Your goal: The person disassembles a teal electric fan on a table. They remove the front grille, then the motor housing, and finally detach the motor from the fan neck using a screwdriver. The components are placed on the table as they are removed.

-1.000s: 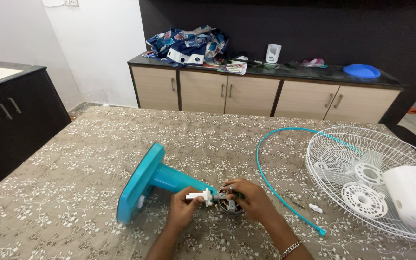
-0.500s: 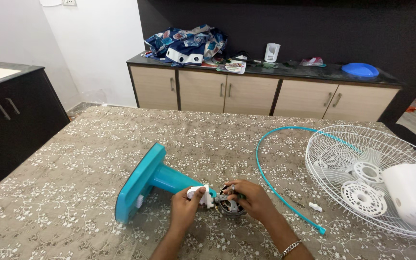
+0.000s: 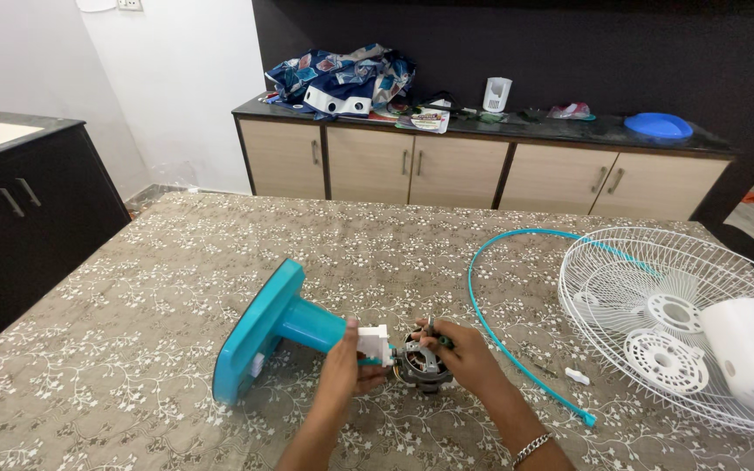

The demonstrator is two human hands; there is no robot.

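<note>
Shifted slightly left since the earlier frame, the teal fan stand (image 3: pixel 277 336) lies tipped on the patterned counter (image 3: pixel 133 288), left hand (image 3: pixel 346 371) fingers gripping its white neck block (image 3: pixel 373 344), right hand (image 3: pixel 464 353) fingers closed on the motor (image 3: pixel 419 366), white fan grille (image 3: pixel 656 305) well apart.

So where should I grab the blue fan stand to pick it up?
Probably the round neck of the blue fan stand, gripped from above. It lies on its side, so the neck is off the table and narrow enough to wrap, while the wide flat base stands on edge. The left hand is beside it.
</note>
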